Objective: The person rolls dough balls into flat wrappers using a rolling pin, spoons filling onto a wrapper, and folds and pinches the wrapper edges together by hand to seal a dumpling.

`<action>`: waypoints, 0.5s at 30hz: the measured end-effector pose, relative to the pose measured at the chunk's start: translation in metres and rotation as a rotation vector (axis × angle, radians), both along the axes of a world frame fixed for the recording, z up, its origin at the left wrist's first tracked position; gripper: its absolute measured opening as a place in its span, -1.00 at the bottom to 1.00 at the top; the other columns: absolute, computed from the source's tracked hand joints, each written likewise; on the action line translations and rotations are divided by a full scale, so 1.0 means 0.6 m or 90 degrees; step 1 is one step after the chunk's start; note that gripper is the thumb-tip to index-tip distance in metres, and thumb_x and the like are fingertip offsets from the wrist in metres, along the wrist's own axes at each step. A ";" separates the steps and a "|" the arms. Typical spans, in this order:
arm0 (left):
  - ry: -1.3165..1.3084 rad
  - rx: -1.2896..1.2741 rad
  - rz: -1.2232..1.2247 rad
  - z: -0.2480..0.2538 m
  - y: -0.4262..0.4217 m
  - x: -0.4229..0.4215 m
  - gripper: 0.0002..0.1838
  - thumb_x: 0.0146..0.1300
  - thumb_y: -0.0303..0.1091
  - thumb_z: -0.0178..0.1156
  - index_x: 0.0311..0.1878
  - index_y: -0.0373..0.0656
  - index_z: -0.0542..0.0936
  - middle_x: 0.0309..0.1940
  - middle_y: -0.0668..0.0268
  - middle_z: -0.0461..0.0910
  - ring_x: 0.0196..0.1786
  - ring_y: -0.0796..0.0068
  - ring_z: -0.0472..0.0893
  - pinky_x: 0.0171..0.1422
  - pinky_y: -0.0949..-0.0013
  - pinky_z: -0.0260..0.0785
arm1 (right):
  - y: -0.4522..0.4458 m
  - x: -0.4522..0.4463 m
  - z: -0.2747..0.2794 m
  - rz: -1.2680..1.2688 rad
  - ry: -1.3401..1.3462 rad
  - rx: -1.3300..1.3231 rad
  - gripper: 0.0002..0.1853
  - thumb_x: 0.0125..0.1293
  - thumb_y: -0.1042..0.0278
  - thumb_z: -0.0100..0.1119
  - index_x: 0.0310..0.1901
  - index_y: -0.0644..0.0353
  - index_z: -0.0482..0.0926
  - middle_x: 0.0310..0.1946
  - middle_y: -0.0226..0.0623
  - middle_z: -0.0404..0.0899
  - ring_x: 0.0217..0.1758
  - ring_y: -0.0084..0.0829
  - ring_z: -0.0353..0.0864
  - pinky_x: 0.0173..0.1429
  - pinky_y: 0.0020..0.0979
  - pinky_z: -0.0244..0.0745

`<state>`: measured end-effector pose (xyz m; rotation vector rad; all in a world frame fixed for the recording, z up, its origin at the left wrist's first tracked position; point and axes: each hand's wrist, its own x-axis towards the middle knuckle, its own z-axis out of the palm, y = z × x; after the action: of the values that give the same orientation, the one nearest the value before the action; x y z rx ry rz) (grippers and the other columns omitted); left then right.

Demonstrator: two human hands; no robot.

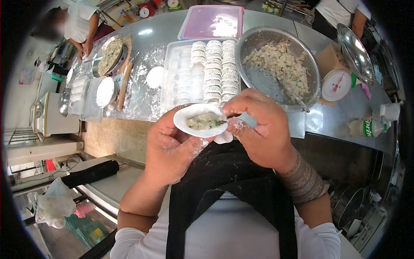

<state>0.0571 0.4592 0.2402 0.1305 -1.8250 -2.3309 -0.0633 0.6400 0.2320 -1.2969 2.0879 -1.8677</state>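
A round white dumpling wrapper (pixel 183 126) rests in my left hand (pixel 166 144), its fingers curled beneath and its thumb along the near edge. Pale filling (pixel 205 121) with green bits lies in the wrapper's middle. My right hand (pixel 263 129) has thumb and forefinger pinched at the wrapper's right edge; a small dark spot between the fingertips is unclear. A white flap of dough (pixel 223 137) hangs just below. Beyond my hands, a clear plastic tray (pixel 169 77) carries rows of pleated dumplings (pixel 213 71). Flour coats both hands.
A steel bowl (pixel 317 77) of filling, with a metal utensil (pixel 297 100) in it, stands right of the tray. A rolling pin (pixel 125 86), a flour bowl (pixel 105 92) and a filling pan (pixel 123 60) sit left. A kitchen scale (pixel 337 85) stands right. Two people (pixel 82 21) work across the table.
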 end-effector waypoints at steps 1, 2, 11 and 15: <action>-0.006 -0.016 -0.003 0.000 -0.004 -0.001 -0.56 0.39 -0.52 0.41 0.27 -0.41 0.55 0.10 0.14 0.73 0.12 0.41 0.74 0.29 0.31 0.59 | -0.002 0.000 0.000 0.003 0.015 0.007 -0.82 0.20 0.51 0.43 -0.16 0.23 0.68 -0.24 -0.12 0.71 -0.17 -0.08 0.69 -0.04 -0.16 0.53; -0.008 -0.003 0.015 0.003 -0.005 -0.003 -0.56 0.38 -0.52 0.42 0.27 -0.41 0.55 0.10 0.14 0.73 0.12 0.41 0.74 0.29 0.31 0.59 | -0.004 -0.001 0.000 0.006 0.030 0.014 -0.83 0.20 0.51 0.43 -0.16 0.23 0.68 -0.24 -0.13 0.71 -0.18 -0.08 0.69 -0.03 -0.16 0.53; -0.072 0.002 0.083 0.003 -0.020 -0.006 -0.42 0.24 -0.25 0.60 0.20 -0.35 0.59 0.02 0.13 0.77 0.07 0.37 0.77 0.26 0.26 0.61 | -0.027 0.001 0.006 -0.007 0.039 0.032 -0.83 0.20 0.46 0.46 -0.19 0.23 0.68 -0.27 -0.15 0.70 -0.20 -0.11 0.68 -0.02 -0.16 0.50; -0.035 0.040 0.037 0.004 -0.031 -0.006 -0.53 0.31 -0.46 0.50 0.22 -0.38 0.57 0.04 0.14 0.75 0.08 0.42 0.76 0.26 0.31 0.61 | -0.039 0.010 0.016 -0.030 -0.055 0.037 -0.83 0.20 0.46 0.47 -0.20 0.22 0.69 -0.28 -0.16 0.69 -0.18 -0.12 0.68 -0.02 -0.16 0.50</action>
<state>0.0538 0.4407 0.2426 0.2544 -1.7479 -2.3680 -0.0575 0.6168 0.2416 -1.1430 2.1298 -1.8315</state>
